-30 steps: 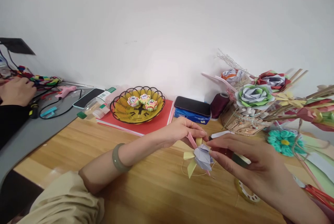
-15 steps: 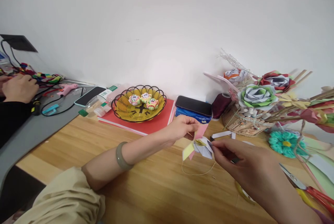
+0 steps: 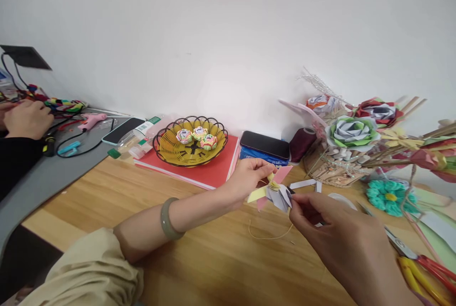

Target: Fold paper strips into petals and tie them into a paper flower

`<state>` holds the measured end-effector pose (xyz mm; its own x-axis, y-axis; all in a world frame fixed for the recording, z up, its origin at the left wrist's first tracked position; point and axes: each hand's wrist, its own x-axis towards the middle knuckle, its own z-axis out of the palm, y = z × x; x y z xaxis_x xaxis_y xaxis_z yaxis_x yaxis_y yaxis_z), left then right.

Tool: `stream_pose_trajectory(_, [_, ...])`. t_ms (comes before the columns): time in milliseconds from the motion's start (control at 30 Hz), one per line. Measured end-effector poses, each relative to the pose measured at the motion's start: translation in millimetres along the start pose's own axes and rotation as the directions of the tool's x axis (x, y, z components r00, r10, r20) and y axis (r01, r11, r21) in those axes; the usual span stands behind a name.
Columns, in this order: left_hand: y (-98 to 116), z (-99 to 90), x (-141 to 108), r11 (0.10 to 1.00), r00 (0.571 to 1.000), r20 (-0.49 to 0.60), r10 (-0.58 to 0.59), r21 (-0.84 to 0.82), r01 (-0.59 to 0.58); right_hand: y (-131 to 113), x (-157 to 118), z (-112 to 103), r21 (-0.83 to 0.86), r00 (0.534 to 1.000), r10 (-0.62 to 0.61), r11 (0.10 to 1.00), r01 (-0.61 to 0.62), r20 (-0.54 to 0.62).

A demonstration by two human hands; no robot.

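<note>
Above the table, a small folded-paper flower hangs between my two hands. It has white petals, a yellow middle and loose pink and yellow strips sticking out. My left hand, with a bracelet on its wrist, pinches the flower's upper left side by a yellow strip. From the right, my right hand grips a white petal edge between thumb and finger; its other fingers are curled and partly hidden. A thin string lies curved on the table below the flower.
A yellow woven basket with 3 small paper flowers stands on red paper. Behind my hands, a phone rests on a blue pack. Scissors lie right, near a flower arrangement. Another person's hand is far left.
The paper flower has turned and tilted between my hands, and its pink strip now points more to the right. My left hand has shifted its pinch slightly.
</note>
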<state>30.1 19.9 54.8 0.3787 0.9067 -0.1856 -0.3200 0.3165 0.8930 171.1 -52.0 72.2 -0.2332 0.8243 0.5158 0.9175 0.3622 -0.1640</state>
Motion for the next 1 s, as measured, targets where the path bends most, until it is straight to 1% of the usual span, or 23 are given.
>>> stream_pose_trajectory(67, [0.5, -1.4, 0.4, 1.0, 1.0, 0.019, -0.009, 0.014, 0.009, -1.3, -1.2, -2.0, -0.008, 0.998, -0.049, 0.999, 0.049, -0.028])
stream_pose_trajectory(100, [0.8, -2.5, 0.9, 1.0, 0.999, 0.039, -0.013, 0.022, 0.012, -1.5, -1.1, -4.1, 0.018, 0.997, -0.069, 0.997, 0.07, -0.028])
stream_pose_trajectory(167, [2.0, -5.0, 1.9, 1.0, 0.994, 0.106, -0.013, 0.015, 0.012, 0.1, 1.3, -9.7, 0.144, 0.997, -0.075, 0.987, 0.072, 0.014])
stream_pose_trajectory(233, [4.2, -7.2, 2.1, 0.999, 0.974, 0.222, 0.036, -0.018, -0.033, 4.6, 6.8, -15.4, 0.308, 0.998, -0.012, 0.952, -0.008, 0.063])
stream_pose_trajectory(300, [7.3, -8.7, 0.9, 0.992, 0.937, 0.325, 0.126, -0.028, -0.124, 10.7, 14.2, -18.5, 0.412, 0.99, 0.129, 0.9, -0.142, 0.06])
stream_pose_trajectory(333, [9.1, -9.4, 0.0, 0.984, 0.916, 0.363, 0.169, -0.013, -0.177, 13.5, 18.0, -18.7, 0.445, 0.978, 0.197, 0.872, -0.206, 0.066])
stream_pose_trajectory(367, [10.9, -10.1, -1.0, 0.975, 0.898, 0.392, 0.2, 0.013, -0.223, 15.8, 21.4, -18.1, 0.483, 0.969, 0.234, 0.841, -0.244, 0.083])
stream_pose_trajectory(400, [12.6, -10.8, -1.9, 0.965, 0.884, 0.414, 0.217, 0.043, -0.257, 17.4, 24.3, -16.9, 0.524, 0.967, 0.226, 0.813, -0.252, 0.115])
stream_pose_trajectory(433, [14.1, -11.6, -2.7, 0.956, 0.872, 0.436, 0.223, 0.076, -0.282, 18.1, 26.4, -15.5, 0.569, 0.967, 0.189, 0.782, -0.253, 0.171])
stream_pose_trajectory(467, [15.3, -12.4, -3.2, 0.946, 0.86, 0.461, 0.221, 0.113, -0.304, 18.0, 27.6, -14.2, 0.619, 0.961, 0.125, 0.743, -0.255, 0.246])
stream_pose_trajectory(500, [16.4, -13.1, -3.5, 0.933, 0.848, 0.484, 0.216, 0.154, -0.326, 17.2, 28.1, -13.2, 0.662, 0.943, 0.054, 0.699, -0.271, 0.329])
stream_pose_trajectory(533, [17.2, -13.6, -3.7, 0.914, 0.838, 0.502, 0.215, 0.199, -0.354, 16.1, 27.9, -12.6, 0.694, 0.913, -0.008, 0.653, -0.304, 0.408])
stream_pose_trajectory(567, [17.8, -13.8, -3.8, 0.894, 0.829, 0.515, 0.218, 0.236, -0.382, 14.8, 27.3, -12.4, 0.712, 0.881, -0.053, 0.613, -0.343, 0.47])
stream_pose_trajectory(600, [18.3, -13.7, -3.9, 0.877, 0.823, 0.523, 0.223, 0.26, -0.403, 13.7, 26.6, -12.5, 0.718, 0.858, -0.071, 0.585, -0.377, 0.509])
stream_pose_trajectory(633, [18.7, -13.2, -4.1, 0.869, 0.821, 0.522, 0.231, 0.268, -0.415, 12.7, 25.8, -12.8, 0.717, 0.851, -0.062, 0.572, -0.398, 0.522])
stream_pose_trajectory(767, [20.6, -10.6, -5.7, 0.89, 0.844, 0.488, 0.223, 0.251, -0.381, 11.7, 24.5, -13.2, 0.72, 0.885, 0.018, 0.574, -0.39, 0.465])
stream_pose_trajectory(833, [21.8, -10.3, -6.8, 0.887, 0.851, 0.483, 0.208, 0.273, -0.372, 11.6, 24.6, -12.1, 0.722, 0.884, 0.011, 0.572, -0.388, 0.467])
stream_pose_trajectory(933, [22.9, -11.0, -7.5, 0.876, 0.845, 0.497, 0.198, 0.297, -0.38, 10.8, 24.7, -9.1, 0.703, 0.872, 0.014, 0.586, -0.403, 0.489])
stream_pose_trajectory(1000, [22.7, -10.8, -7.1, 0.884, 0.852, 0.496, 0.171, 0.305, -0.355, 10.0, 24.7, -7.4, 0.691, 0.866, 0.03, 0.59, -0.418, 0.499])
